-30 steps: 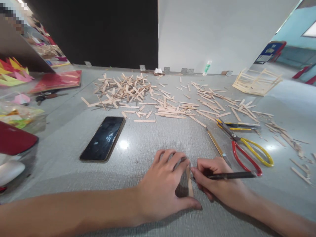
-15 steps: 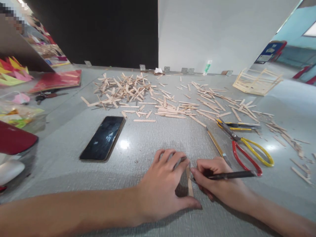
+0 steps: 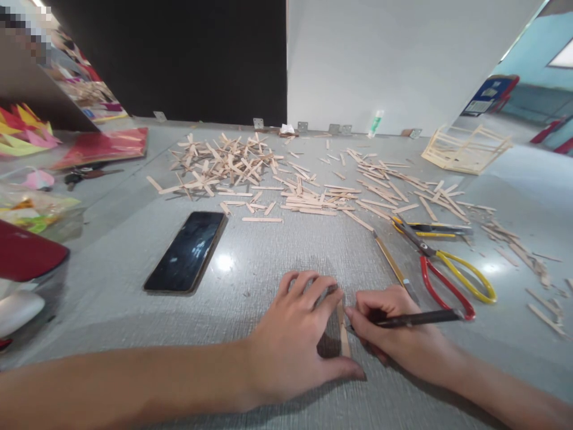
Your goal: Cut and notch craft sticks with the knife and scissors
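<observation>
— Pinning anything with that left hand [image 3: 293,334]?
— Yes, it's spread flat, fingers and thumb bracketing a wooden stick [image 3: 344,334] on the grey table [image 3: 250,263].
— And the right hand [image 3: 394,331]?
— Closed around a dark pen [image 3: 416,319], tip at the stick; scissors [image 3: 441,266] lie just beyond.

Bare grey table [image 3: 250,280] lies open ahead of the hands, between the phone [image 3: 187,252] on the left and the scissors [image 3: 443,266] with a ruler [image 3: 390,258] on the right. Farther back, scattered wooden sticks [image 3: 308,188] cross the whole width, blocking the way to the wall.
</observation>
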`<state>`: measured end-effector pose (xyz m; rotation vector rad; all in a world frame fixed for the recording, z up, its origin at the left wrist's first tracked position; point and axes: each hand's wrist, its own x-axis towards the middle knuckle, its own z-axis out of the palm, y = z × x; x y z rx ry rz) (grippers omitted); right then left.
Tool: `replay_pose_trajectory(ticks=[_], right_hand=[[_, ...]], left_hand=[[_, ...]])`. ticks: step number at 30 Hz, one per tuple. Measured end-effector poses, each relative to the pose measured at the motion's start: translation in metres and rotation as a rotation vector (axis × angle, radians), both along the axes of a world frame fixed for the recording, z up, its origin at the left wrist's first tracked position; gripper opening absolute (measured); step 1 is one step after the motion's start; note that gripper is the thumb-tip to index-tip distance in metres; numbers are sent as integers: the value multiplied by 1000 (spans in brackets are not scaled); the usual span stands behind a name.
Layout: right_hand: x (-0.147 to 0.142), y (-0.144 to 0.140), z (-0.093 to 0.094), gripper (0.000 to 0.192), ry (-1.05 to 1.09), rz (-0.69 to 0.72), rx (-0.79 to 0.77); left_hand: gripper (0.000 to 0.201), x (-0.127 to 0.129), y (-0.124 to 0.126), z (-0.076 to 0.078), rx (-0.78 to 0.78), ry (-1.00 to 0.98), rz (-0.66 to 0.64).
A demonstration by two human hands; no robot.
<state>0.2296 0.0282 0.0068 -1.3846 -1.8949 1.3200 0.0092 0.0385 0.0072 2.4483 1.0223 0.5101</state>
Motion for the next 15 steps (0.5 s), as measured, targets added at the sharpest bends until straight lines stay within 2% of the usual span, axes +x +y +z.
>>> replay_pose_trajectory(ticks=[15], right_hand=[[-2,1,3,51,-6,17,47]], left_hand=[[83,0,0,0,3,-7,1]])
